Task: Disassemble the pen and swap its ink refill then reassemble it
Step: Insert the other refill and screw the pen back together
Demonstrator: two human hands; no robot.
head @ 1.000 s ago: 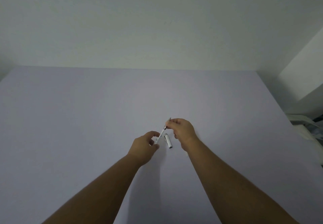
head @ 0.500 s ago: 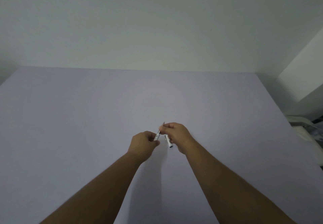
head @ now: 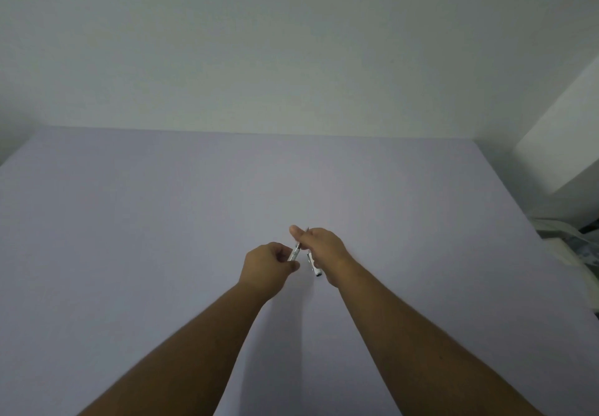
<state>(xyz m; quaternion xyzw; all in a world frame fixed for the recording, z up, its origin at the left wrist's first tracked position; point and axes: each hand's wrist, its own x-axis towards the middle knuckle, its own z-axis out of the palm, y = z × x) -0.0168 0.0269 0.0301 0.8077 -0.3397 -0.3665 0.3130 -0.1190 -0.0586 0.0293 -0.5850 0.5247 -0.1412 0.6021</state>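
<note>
A slim white and silver pen [head: 295, 252] is held between both hands above the pale lilac table [head: 162, 221]. My left hand [head: 267, 261] pinches its lower barrel end. My right hand [head: 319, 247] grips the upper tip end, whose dark point pokes out above the fingers. A short white pen cap [head: 314, 265] lies on the table just under my right hand, partly hidden by it.
A plain white wall rises behind the table's far edge. At the right edge, beyond the table, sit white and dark objects [head: 564, 237] and a white cabinet side [head: 564, 143].
My right hand has slid along the pen towards my left hand and then lifted a little. The visible stretch of pen between the hands has shortened. The cap has stayed put.
</note>
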